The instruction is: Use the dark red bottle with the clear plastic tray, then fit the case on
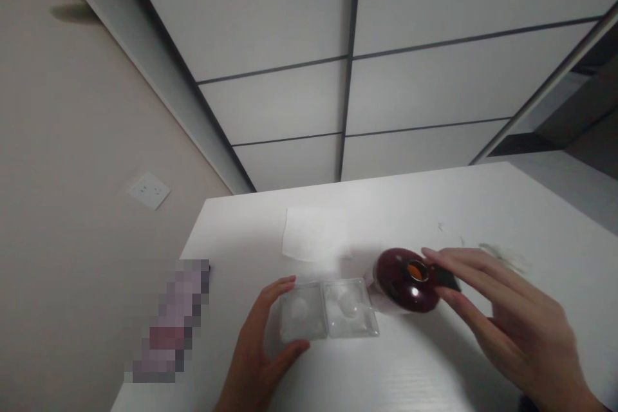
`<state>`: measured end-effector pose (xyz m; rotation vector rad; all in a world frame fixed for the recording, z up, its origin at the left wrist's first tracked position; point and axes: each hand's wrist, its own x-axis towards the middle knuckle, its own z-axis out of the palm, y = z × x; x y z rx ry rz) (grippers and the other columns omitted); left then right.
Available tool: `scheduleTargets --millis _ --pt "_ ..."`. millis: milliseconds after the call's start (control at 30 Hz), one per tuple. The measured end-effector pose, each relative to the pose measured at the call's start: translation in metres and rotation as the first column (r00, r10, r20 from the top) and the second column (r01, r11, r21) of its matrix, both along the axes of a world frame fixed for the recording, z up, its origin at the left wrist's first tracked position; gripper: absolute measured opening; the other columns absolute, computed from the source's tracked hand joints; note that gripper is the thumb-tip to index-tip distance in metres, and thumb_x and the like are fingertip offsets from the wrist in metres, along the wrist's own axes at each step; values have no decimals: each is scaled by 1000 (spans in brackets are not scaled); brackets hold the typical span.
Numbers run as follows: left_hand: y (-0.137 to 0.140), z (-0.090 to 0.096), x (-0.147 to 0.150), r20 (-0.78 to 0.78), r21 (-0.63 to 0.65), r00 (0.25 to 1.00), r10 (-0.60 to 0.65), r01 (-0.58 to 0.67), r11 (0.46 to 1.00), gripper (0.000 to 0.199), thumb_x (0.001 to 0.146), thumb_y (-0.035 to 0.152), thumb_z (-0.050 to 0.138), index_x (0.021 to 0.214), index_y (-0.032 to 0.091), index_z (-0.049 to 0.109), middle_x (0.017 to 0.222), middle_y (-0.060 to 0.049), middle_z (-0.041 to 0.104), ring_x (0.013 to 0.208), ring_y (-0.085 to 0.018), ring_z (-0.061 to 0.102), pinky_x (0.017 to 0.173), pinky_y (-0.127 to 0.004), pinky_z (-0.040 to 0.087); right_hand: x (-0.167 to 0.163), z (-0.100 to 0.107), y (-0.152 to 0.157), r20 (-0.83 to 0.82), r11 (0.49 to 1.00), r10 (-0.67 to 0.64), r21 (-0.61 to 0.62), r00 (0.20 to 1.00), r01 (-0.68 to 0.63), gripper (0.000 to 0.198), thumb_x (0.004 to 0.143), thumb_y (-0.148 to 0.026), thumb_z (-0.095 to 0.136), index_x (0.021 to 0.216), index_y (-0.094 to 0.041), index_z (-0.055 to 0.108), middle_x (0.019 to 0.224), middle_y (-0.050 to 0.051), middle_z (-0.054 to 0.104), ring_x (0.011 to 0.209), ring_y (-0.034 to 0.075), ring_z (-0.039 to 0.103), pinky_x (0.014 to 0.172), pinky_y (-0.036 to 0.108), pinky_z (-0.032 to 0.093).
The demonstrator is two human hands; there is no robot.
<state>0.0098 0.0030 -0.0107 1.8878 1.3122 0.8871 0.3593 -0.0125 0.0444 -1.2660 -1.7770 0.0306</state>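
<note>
The left hand (255, 347) cups the left end of a clear tray (328, 309) lying open on the counter (483, 206), fingers spread. Just right, the right hand (506, 315) pinches a dark red jar (405, 280) lying tilted beside the tray. Behind them lies a tissue (313, 232); a wall socket (149, 190) sits far left.

clamshell case (328, 310) on table (483, 206), jar (405, 280) right, paper (315, 233) behind

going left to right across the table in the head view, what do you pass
pixelated object → left hand → clear plastic clamshell case → dark red round object → right hand
</note>
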Motion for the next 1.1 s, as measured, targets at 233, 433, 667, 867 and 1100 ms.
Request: scheduleTargets --millis 233,433,667,867,1100 --pt "-1 -12 1 20 68 1000 13 -14 998 59 95 59 73 146 31 61 150 -13 66 140 -37 64 115 -55 56 -10 7 9 -14 1000 21 8 1000 -21 23 101 -33 72 124 -35 74 111 1 83 99 24 80 90 40 68" --pt "0 -2 -1 -13 52 999 -37 38 998 57 97 57 72 147 33 59 151 -12 66 141 -36 63 116 -56 56 -14 0 15 -41 995 94 -8 995 -95 29 103 -22 66 128 -34 75 111 3 81 94 19 80 77 28 68" --pt "-1 7 1 -27 54 998 -50 52 997 54 98 56 72 147 36 59 152 -9 66 141 -34 63 117 -53 56 -4 -10 -1 -130 987 154 -30 979 -159 33 100 -19 62 128 -34 73 113 3 80 102 21 79 83 28 67" --pt "0 3 -1 -50 48 996 -75 78 996 57 100 55 71 150 35 56 155 -10 63 145 -34 60 119 -52 53 -5 -11 4 -226 974 211 -36 951 -224 28 105 -27 60 132 -32 69 103 3 83 98 23 80 88 34 67" --pt "-1 5 0 -51 47 996 -74 76 996 56 100 57 70 150 37 55 154 -9 63 144 -33 61 120 -54 52 -11 -16 8 -427 981 189 34 884 -193 14 101 -38 73 105 -29 64 97 4 80 104 21 76 87 28 65"
